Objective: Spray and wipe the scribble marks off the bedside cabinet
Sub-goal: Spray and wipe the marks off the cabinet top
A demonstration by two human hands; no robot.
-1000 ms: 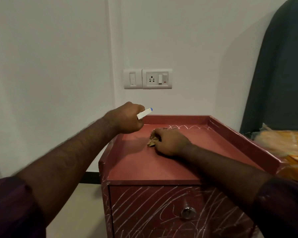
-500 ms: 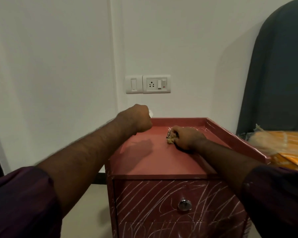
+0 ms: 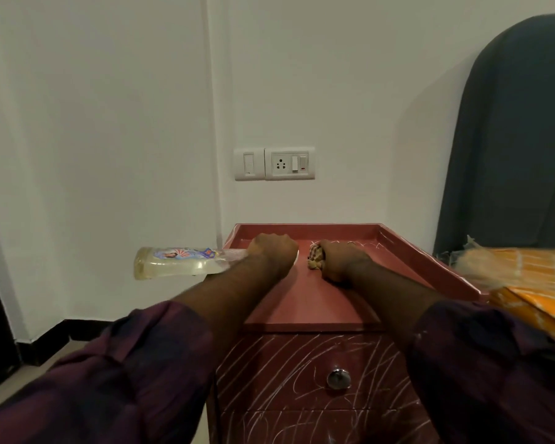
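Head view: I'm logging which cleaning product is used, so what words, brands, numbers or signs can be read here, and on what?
Label on the bottle gripped by the left hand: colourful print, too blurred to read.
Wall socket panel: no legible lettering.
Cabinet drawer front: white scribble marks, loose lines, no words.
Cloth gripped by the right hand: no text.
Nothing can be read.

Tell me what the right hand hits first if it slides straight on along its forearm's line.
Probably the left hand, which grips the spray bottle just beyond the cloth that the right hand holds. Depth is unclear: if the line passes behind it, the cabinet's raised back rim comes first.
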